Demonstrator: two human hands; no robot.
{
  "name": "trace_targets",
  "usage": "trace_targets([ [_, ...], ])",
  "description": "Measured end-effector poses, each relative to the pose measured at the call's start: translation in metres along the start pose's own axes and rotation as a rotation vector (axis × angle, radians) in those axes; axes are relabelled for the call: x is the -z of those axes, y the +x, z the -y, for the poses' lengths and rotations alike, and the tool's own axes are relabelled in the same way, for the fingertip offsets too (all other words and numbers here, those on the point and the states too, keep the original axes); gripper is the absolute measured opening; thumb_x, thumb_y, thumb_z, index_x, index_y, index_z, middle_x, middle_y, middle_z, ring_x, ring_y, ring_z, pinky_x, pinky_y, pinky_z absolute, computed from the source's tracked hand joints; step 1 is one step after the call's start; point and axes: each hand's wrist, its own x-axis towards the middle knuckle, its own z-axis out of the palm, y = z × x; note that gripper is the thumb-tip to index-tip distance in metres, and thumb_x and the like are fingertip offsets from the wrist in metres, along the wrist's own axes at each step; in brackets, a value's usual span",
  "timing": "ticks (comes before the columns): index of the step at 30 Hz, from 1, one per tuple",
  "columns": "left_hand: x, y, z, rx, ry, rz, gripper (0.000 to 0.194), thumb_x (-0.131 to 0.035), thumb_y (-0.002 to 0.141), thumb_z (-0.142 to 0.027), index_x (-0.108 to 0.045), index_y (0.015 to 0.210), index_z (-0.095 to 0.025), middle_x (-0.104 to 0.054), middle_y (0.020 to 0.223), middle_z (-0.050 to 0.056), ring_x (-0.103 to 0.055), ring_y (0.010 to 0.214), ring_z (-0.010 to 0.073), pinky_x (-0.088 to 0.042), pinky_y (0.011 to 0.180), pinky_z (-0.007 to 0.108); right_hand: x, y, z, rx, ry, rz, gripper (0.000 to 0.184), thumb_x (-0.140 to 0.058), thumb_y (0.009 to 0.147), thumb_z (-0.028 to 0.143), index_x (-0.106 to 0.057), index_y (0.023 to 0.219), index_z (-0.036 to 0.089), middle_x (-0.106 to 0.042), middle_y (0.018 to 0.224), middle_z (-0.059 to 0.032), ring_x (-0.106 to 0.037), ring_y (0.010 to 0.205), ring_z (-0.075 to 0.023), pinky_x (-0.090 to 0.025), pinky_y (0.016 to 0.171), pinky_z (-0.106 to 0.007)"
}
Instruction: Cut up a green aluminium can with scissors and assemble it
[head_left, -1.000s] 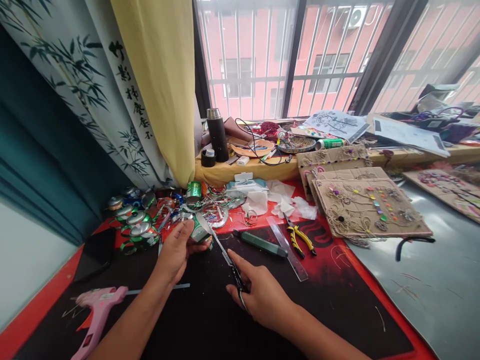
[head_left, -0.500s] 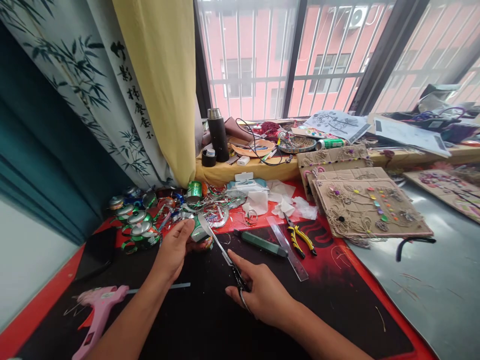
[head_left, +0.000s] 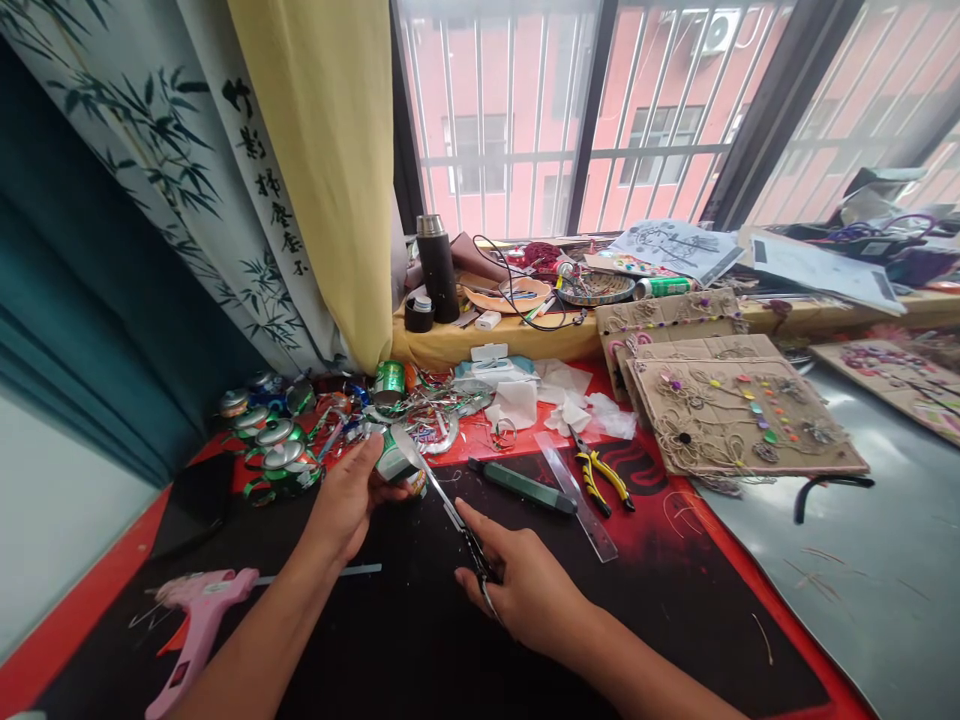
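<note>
My left hand (head_left: 349, 500) is closed on a piece of a green and silver drink can (head_left: 394, 460), held above the dark mat. In my right hand (head_left: 517, 575) is a pair of scissors (head_left: 450, 508), its handles around my fingers. The blades reach up and left to the can piece, touching or overlapping its right side; I cannot tell whether they cut into it. Behind my left hand lies a heap of shiny metal strips (head_left: 435, 405). A green can (head_left: 389, 383) stands at the back of the heap.
On the mat lie a green utility knife (head_left: 523, 486), a clear ruler (head_left: 581, 505), yellow-black pliers (head_left: 600, 475) and a pink glue gun (head_left: 202, 620). Can-made pieces (head_left: 281, 455) stand at left, beside a black phone (head_left: 193, 497). A decorated cardboard (head_left: 742, 405) leans at right.
The can piece has turned slightly in my left hand, showing more of its green side. My right hand and the scissors stay almost in place.
</note>
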Motion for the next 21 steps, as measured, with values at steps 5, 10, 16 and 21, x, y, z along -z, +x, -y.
trace_targets([
  [5,-0.002,0.0,0.001,0.004,0.0,0.0,0.06,-0.088,0.07,-0.072,-0.073,0.084,-0.016,-0.076,0.069,0.005,-0.072,0.057,0.02,-0.06,0.047,0.026,-0.001,-0.001,0.002,-0.005,-0.001,0.004,0.077,-0.069,0.09,0.02,-0.051,0.165,0.023,-0.046,0.066,0.0085,-0.031,0.056,-0.0099,-0.029,0.055,-0.021],
  [10,-0.003,-0.001,0.004,-0.007,-0.02,-0.026,0.062,-0.088,0.071,-0.072,-0.076,0.093,-0.016,-0.078,0.078,0.007,-0.076,0.068,0.0244,-0.064,0.056,0.032,0.0,0.0,0.005,-0.023,-0.005,-0.002,0.076,-0.069,0.09,0.021,-0.051,0.164,0.022,-0.045,0.065,0.0085,-0.032,0.056,-0.01,-0.029,0.054,-0.021],
  [16,0.001,-0.005,-0.002,-0.065,0.043,0.03,0.085,-0.085,0.073,-0.076,-0.074,0.137,-0.021,-0.079,0.101,0.008,-0.074,0.077,0.023,-0.059,0.056,0.028,0.003,0.0,0.003,-0.03,0.018,-0.016,0.076,-0.07,0.091,0.021,-0.052,0.164,0.022,-0.044,0.065,0.0092,-0.032,0.055,-0.0099,-0.029,0.055,-0.021],
  [21,0.003,-0.005,-0.006,-0.148,0.078,0.116,0.08,-0.097,0.071,-0.054,-0.07,0.143,-0.032,-0.073,0.121,0.005,-0.073,0.096,0.0235,-0.065,0.076,0.03,0.003,0.0,0.003,-0.037,0.037,-0.026,0.077,-0.068,0.092,0.021,-0.049,0.166,0.025,-0.042,0.064,0.0094,-0.036,0.053,-0.01,-0.03,0.054,-0.022],
])
